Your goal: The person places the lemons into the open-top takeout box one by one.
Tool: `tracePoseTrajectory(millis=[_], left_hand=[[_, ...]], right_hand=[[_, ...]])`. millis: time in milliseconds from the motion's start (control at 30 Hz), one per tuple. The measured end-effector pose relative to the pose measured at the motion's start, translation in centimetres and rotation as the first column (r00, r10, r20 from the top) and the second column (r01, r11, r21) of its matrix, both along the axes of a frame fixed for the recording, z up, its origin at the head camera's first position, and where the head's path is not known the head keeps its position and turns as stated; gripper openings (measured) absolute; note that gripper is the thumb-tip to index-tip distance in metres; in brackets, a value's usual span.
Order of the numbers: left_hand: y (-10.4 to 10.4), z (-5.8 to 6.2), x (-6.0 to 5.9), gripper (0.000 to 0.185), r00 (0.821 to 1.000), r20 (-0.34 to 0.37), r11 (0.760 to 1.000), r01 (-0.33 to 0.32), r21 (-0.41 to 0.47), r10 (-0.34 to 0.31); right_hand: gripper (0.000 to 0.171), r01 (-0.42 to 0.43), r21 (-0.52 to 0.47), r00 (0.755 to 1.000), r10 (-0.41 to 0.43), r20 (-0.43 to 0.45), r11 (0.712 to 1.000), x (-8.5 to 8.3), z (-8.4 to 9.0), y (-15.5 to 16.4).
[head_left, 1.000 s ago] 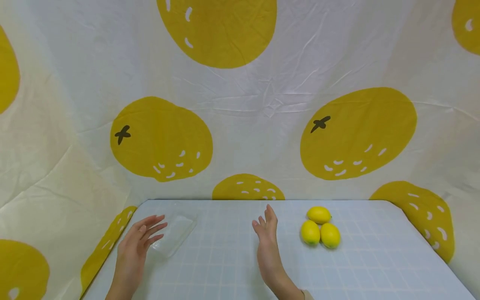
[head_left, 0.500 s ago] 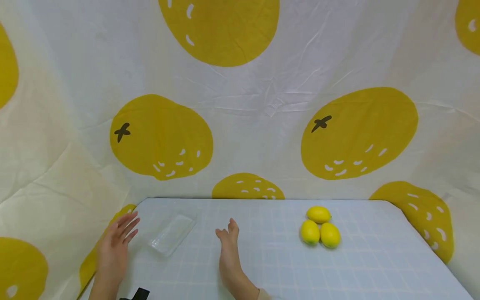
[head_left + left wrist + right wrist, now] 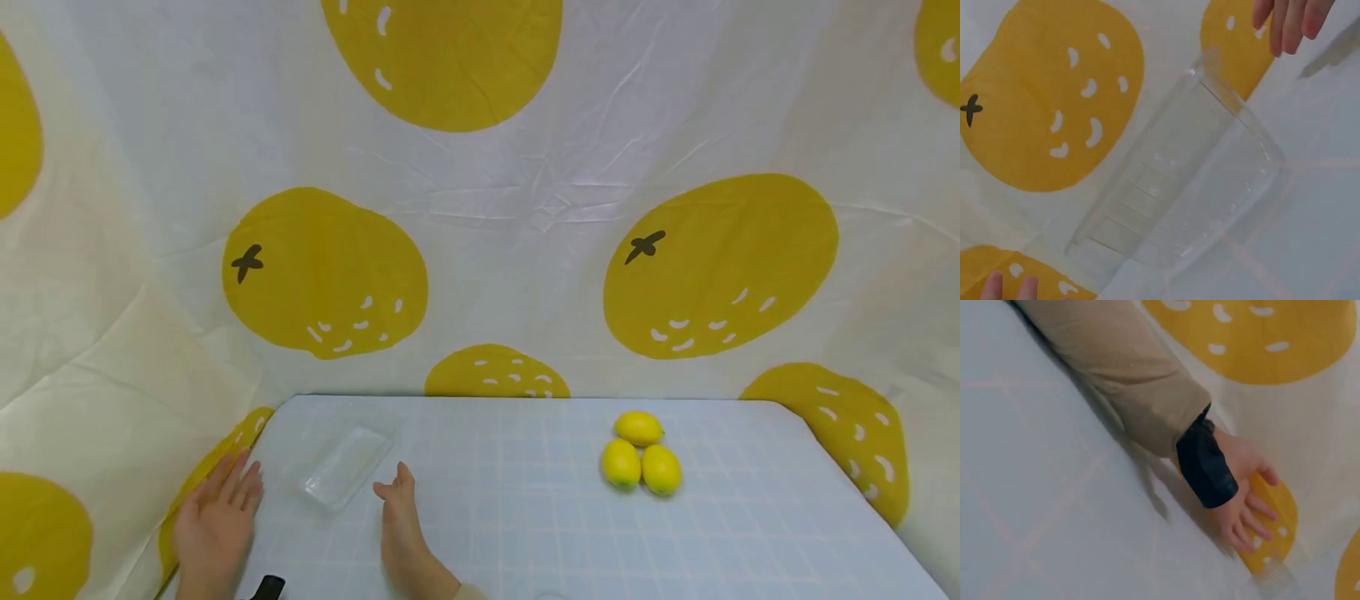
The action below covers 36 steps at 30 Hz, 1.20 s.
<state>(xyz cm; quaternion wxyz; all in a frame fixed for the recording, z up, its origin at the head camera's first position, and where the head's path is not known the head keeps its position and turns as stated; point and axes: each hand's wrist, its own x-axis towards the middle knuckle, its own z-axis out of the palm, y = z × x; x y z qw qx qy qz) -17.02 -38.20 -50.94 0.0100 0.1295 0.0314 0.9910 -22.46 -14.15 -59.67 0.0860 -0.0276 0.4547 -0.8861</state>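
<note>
A: Where does the head view look from?

B: From above the near edge of the table (image 3: 525,517), facing forward and slightly down, well back; most of it is the lemon-print backdrop (image 3: 480,208).

A: And the wrist views?

B: Both sit very close. The left wrist view looks across the clear plastic tray (image 3: 1191,181) toward the backdrop. The right wrist view looks along the tabletop at the left hand (image 3: 1244,487).

A: Any overlap?

B: The tray appears in the head view (image 3: 347,467) and left wrist view.
</note>
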Motion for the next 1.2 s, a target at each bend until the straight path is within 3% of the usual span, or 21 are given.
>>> tracePoseTrajectory(millis=[33,100,167,200,267,300,333,367,400,467,533,567,633,667,767,933,1033,1100,1200], left_hand=[[0.0,-0.5,-0.1,0.040,1.000,0.008,1.000,0.000,0.007,0.000],[0.1,-1.3,-0.4,0.043,1.000,-0.009,1.000,0.009,-0.002,-0.009],[0.4,-1.8,-0.7,0.047,0.998,-0.052,0.999,0.028,-0.035,-0.029],[0.5,-2.0,-0.8,0.048,0.996,-0.078,0.997,0.043,-0.057,-0.047],[0.8,-2.2,-1.0,0.050,0.995,-0.092,0.983,0.028,-0.180,-0.045],[0.9,-2.2,-1.0,0.049,0.995,-0.094,0.968,0.009,-0.252,-0.034],[1.1,-2.1,-1.1,0.046,0.996,-0.089,0.937,-0.020,-0.349,-0.012],[1.3,-2.1,-1.1,0.045,0.996,-0.084,0.883,-0.058,-0.466,0.022],[1.5,-1.9,-1.2,0.045,0.995,-0.077,0.808,-0.096,-0.581,0.063],[2.0,-1.8,-1.5,0.051,0.987,-0.064,0.628,-0.143,-0.765,0.147],[2.5,-1.6,-1.8,0.061,0.975,-0.052,0.452,-0.148,-0.880,0.216],[2.7,-1.5,-1.9,0.065,0.968,-0.035,0.385,-0.132,-0.913,0.250],[2.9,-1.5,-2.1,0.069,0.954,0.017,0.323,-0.085,-0.942,0.300],[2.9,-1.5,-2.2,0.070,0.949,0.035,0.308,-0.067,-0.949,0.315],[2.9,-1.5,-2.0,0.068,0.943,0.056,0.307,-0.051,-0.950,0.329],[2.8,-2.1,-1.7,0.048,0.961,-0.045,0.359,-0.144,-0.922,0.272],[2.8,-2.2,-1.8,0.043,0.963,-0.061,0.378,-0.161,-0.912,0.264],[2.9,-2.2,-1.8,0.043,0.960,-0.054,0.367,-0.157,-0.917,0.276],[3.2,-2.1,-1.8,0.046,0.950,-0.047,0.324,-0.152,-0.934,0.310]], right_hand=[[0.085,-0.042,-0.011,0.998,0.043,0.051,0.999,1.2,1.9,0.1],[0.088,-0.122,-0.040,0.990,0.124,0.063,0.992,3.6,5.2,0.9],[0.087,-0.172,-0.042,0.982,0.175,0.073,0.984,4.9,7.2,1.4],[0.086,-0.196,-0.047,0.978,0.198,0.063,0.980,5.3,7.9,1.6],[0.088,-0.250,-0.043,0.966,0.252,0.058,0.967,5.4,8.2,1.6],[0.089,-0.271,-0.047,0.960,0.273,0.056,0.961,5.5,8.2,1.6],[0.089,-0.288,-0.051,0.956,0.290,0.045,0.956,5.5,8.0,1.6],[0.089,-0.305,-0.060,0.951,0.307,0.032,0.951,5.5,7.9,1.6],[0.088,-0.320,-0.074,0.947,0.322,0.013,0.945,5.6,7.9,1.7],[0.086,-0.345,-0.087,0.938,0.345,-0.020,0.935,5.6,7.7,1.8],[0.084,-0.368,-0.093,0.930,0.365,-0.044,0.925,5.5,7.3,1.9],[0.085,-0.380,-0.095,0.925,0.376,-0.055,0.920,5.4,7.1,2.0],[0.085,-0.395,-0.098,0.918,0.390,-0.067,0.914,5.3,6.8,2.0],[0.085,-0.402,-0.095,0.915,0.396,-0.072,0.911,5.3,6.6,1.9],[0.085,-0.415,-0.090,0.909,0.408,-0.089,0.905,5.4,6.7,1.9],[0.082,-0.429,-0.051,0.901,0.422,-0.099,0.902,5.7,7.0,2.1],[0.082,-0.433,-0.041,0.897,0.426,-0.118,0.900,5.7,6.9,2.1],[0.082,-0.431,-0.043,0.897,0.423,-0.127,0.902,5.7,6.8,2.0],[0.083,-0.422,-0.055,0.901,0.412,-0.140,0.905,5.7,6.7,1.9]])
